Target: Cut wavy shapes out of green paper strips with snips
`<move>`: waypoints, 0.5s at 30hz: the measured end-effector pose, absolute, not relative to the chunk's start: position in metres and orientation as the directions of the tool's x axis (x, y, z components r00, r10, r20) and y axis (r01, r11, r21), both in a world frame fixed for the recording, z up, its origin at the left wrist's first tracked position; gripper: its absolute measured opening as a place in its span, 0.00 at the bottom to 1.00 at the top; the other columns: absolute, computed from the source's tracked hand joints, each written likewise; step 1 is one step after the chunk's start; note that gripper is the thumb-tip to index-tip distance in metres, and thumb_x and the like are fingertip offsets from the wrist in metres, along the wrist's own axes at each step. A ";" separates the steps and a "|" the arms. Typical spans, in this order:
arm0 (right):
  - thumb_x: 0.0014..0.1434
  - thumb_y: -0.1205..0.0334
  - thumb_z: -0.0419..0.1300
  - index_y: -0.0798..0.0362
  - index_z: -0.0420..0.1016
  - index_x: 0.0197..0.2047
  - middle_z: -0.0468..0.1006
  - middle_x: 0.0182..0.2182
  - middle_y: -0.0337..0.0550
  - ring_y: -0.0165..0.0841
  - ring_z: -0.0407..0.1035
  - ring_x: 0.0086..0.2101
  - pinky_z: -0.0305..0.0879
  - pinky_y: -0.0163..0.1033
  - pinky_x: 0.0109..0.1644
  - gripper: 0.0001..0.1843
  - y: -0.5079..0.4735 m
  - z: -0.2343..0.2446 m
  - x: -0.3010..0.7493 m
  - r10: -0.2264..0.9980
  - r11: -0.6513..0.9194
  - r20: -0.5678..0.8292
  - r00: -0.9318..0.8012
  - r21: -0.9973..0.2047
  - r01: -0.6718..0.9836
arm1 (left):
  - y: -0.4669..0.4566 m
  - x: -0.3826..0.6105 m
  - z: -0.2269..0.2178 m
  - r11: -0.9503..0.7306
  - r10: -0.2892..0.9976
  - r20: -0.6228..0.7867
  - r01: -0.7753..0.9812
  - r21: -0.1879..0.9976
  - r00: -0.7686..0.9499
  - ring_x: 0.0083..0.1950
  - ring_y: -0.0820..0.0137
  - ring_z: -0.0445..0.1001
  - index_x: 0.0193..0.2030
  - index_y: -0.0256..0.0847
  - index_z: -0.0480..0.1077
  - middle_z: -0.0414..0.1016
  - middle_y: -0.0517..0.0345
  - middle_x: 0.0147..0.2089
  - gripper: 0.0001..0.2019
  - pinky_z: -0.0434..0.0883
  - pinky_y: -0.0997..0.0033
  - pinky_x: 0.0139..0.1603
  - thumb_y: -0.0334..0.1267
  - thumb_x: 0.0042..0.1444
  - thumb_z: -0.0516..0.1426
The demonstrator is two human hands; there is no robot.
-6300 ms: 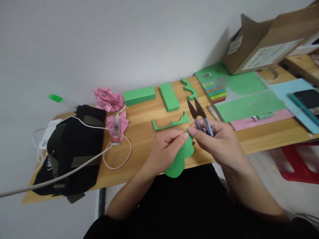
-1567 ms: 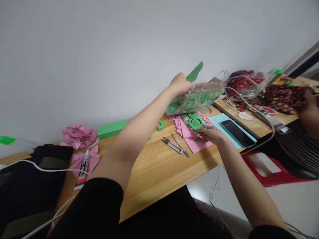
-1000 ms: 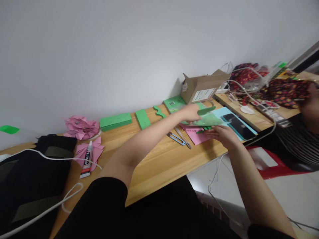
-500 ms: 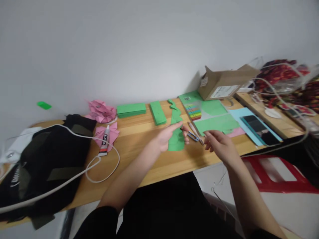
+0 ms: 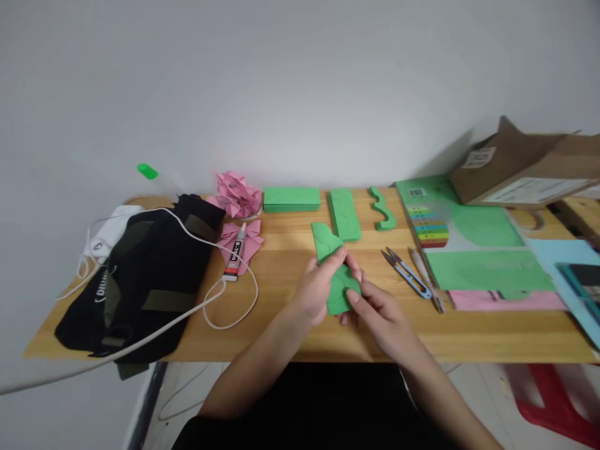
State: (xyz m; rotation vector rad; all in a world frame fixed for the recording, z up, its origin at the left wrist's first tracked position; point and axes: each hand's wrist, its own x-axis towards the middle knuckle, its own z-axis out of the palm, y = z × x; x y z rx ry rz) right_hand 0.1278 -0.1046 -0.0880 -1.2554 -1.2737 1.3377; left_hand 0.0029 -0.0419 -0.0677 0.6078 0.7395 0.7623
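My left hand (image 5: pixel 321 284) holds a green paper cutout (image 5: pixel 324 240) with a wavy upper edge and curved lines marked on it. The thumb presses on its face while the fingers go behind it. At the lower right part of the same cutout, my right hand (image 5: pixel 377 312) pinches it with the thumb in front. Both hands are above the near middle of the table. To their right lie blue thread snips (image 5: pixel 409 275), blades slightly apart, and a slim pen-like tool (image 5: pixel 426 278). A wavy green paper strip (image 5: pixel 382 211) rests behind the snips.
Behind my hands are a folded green paper stack (image 5: pixel 291 199) and another green stack (image 5: pixel 344 215). A glue tube (image 5: pixel 235 253) rests on pink paper, near a black bag (image 5: pixel 145 281) and a white cable (image 5: pixel 164 331). At right stand a cardboard box (image 5: pixel 529 165) and green sheets (image 5: pixel 487 272).
My right hand has come in from the right and now grips the cutout together with my left. The view has turned left, so the table things appear farther right.
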 end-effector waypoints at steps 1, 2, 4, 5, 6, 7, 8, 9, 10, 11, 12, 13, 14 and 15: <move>0.64 0.41 0.58 0.51 0.72 0.32 0.75 0.21 0.39 0.32 0.71 0.21 0.70 0.36 0.24 0.21 -0.104 -0.091 0.124 0.993 -0.084 -0.087 -0.080 -0.996 0.040 | -0.042 0.005 -0.069 0.571 0.793 -0.370 -0.378 0.728 0.484 0.19 0.74 0.66 0.26 0.42 0.67 0.69 0.60 0.26 0.15 0.62 0.74 0.13 0.48 0.59 0.56; 0.65 0.42 0.57 0.50 0.73 0.36 0.75 0.22 0.38 0.32 0.71 0.21 0.70 0.36 0.24 0.19 -0.105 -0.093 0.120 0.995 -0.079 -0.081 -0.054 -0.996 0.036 | -0.042 0.008 -0.070 0.564 0.799 -0.375 -0.368 0.740 0.470 0.19 0.74 0.66 0.26 0.42 0.67 0.69 0.60 0.26 0.15 0.60 0.74 0.12 0.50 0.58 0.57; 0.66 0.44 0.56 0.50 0.72 0.42 0.75 0.24 0.37 0.32 0.71 0.21 0.71 0.36 0.24 0.17 -0.105 -0.098 0.115 0.998 -0.068 -0.069 -0.010 -0.997 0.034 | -0.043 0.013 -0.073 0.550 0.807 -0.375 -0.349 0.759 0.456 0.18 0.74 0.65 0.26 0.42 0.68 0.70 0.59 0.26 0.17 0.57 0.75 0.09 0.53 0.55 0.59; 0.67 0.45 0.55 0.50 0.72 0.43 0.75 0.24 0.37 0.32 0.71 0.21 0.71 0.36 0.24 0.17 -0.105 -0.101 0.114 0.998 -0.063 -0.063 0.003 -0.997 0.035 | -0.043 0.014 -0.075 0.544 0.809 -0.369 -0.344 0.765 0.458 0.18 0.74 0.64 0.26 0.42 0.68 0.71 0.58 0.26 0.17 0.55 0.75 0.08 0.54 0.54 0.60; 0.67 0.45 0.55 0.50 0.72 0.42 0.74 0.23 0.37 0.32 0.71 0.21 0.71 0.36 0.24 0.16 -0.105 -0.103 0.114 0.998 -0.056 -0.055 0.011 -0.998 0.038 | -0.044 0.015 -0.076 0.546 0.804 -0.368 -0.336 0.767 0.468 0.18 0.75 0.64 0.26 0.42 0.69 0.72 0.58 0.27 0.18 0.55 0.76 0.08 0.55 0.53 0.60; 0.67 0.46 0.55 0.50 0.72 0.39 0.74 0.22 0.37 0.32 0.71 0.21 0.71 0.36 0.24 0.16 -0.106 -0.105 0.115 0.999 -0.048 -0.047 0.012 -0.998 0.043 | -0.044 0.016 -0.076 0.554 0.795 -0.369 -0.327 0.766 0.481 0.17 0.76 0.63 0.27 0.41 0.70 0.73 0.57 0.28 0.19 0.55 0.76 0.07 0.56 0.52 0.60; 0.68 0.47 0.55 0.50 0.71 0.36 0.73 0.22 0.37 0.32 0.71 0.21 0.70 0.36 0.24 0.16 -0.106 -0.107 0.117 0.999 -0.038 -0.038 0.007 -0.998 0.049 | -0.044 0.016 -0.076 0.565 0.783 -0.375 -0.316 0.762 0.496 0.17 0.76 0.63 0.27 0.41 0.71 0.74 0.57 0.29 0.19 0.55 0.76 0.07 0.56 0.52 0.61; 0.68 0.48 0.55 0.50 0.70 0.34 0.73 0.21 0.37 0.32 0.71 0.21 0.70 0.35 0.24 0.16 -0.106 -0.108 0.119 1.000 -0.027 -0.027 -0.003 -0.998 0.056 | -0.043 0.015 -0.076 0.572 0.777 -0.377 -0.313 0.758 0.505 0.17 0.76 0.63 0.28 0.40 0.72 0.75 0.56 0.29 0.19 0.57 0.76 0.08 0.56 0.51 0.61; 0.68 0.50 0.55 0.50 0.70 0.33 0.73 0.21 0.37 0.32 0.71 0.21 0.69 0.35 0.24 0.16 -0.106 -0.109 0.121 1.000 -0.016 -0.017 -0.016 -0.998 0.063 | -0.042 0.014 -0.075 0.568 0.779 -0.368 -0.323 0.757 0.507 0.18 0.75 0.66 0.30 0.39 0.73 0.76 0.56 0.29 0.19 0.59 0.76 0.10 0.56 0.51 0.62; 0.68 0.52 0.55 0.50 0.70 0.33 0.74 0.21 0.37 0.32 0.71 0.21 0.68 0.35 0.24 0.15 -0.107 -0.109 0.124 0.999 -0.005 -0.008 -0.033 -0.997 0.073 | -0.041 0.012 -0.074 0.549 0.796 -0.345 -0.350 0.759 0.497 0.21 0.74 0.69 0.30 0.38 0.74 0.76 0.56 0.28 0.19 0.63 0.76 0.14 0.55 0.51 0.63; 0.68 0.55 0.55 0.51 0.70 0.32 0.74 0.21 0.37 0.31 0.70 0.21 0.67 0.34 0.25 0.13 -0.107 -0.110 0.127 0.999 0.006 0.001 -0.051 -0.996 0.084 | -0.039 0.010 -0.072 0.513 0.822 -0.309 -0.389 0.765 0.477 0.24 0.73 0.72 0.31 0.37 0.75 0.77 0.56 0.28 0.18 0.68 0.76 0.19 0.53 0.51 0.64; 0.68 0.58 0.56 0.51 0.70 0.32 0.74 0.22 0.37 0.31 0.70 0.22 0.66 0.34 0.26 0.12 -0.108 -0.110 0.130 0.998 0.015 0.008 -0.069 -0.995 0.096 | -0.037 0.008 -0.071 0.471 0.850 -0.265 -0.429 0.771 0.455 0.28 0.72 0.75 0.32 0.37 0.76 0.77 0.55 0.27 0.17 0.72 0.76 0.25 0.51 0.52 0.64; 0.68 0.60 0.57 0.51 0.71 0.32 0.74 0.22 0.37 0.31 0.70 0.22 0.65 0.34 0.26 0.11 -0.109 -0.110 0.132 0.996 0.022 0.013 -0.086 -0.994 0.107 | -0.036 0.007 -0.069 0.431 0.871 -0.224 -0.464 0.773 0.437 0.30 0.72 0.76 0.32 0.36 0.76 0.77 0.56 0.26 0.15 0.73 0.75 0.31 0.49 0.53 0.65; 0.67 0.62 0.57 0.51 0.71 0.32 0.74 0.22 0.37 0.30 0.70 0.23 0.65 0.34 0.27 0.10 -0.110 -0.110 0.134 0.995 0.027 0.015 -0.100 -0.993 0.116 | -0.034 0.005 -0.068 0.408 0.881 -0.191 -0.488 0.772 0.434 0.31 0.72 0.76 0.31 0.36 0.76 0.76 0.56 0.25 0.14 0.74 0.75 0.34 0.48 0.54 0.65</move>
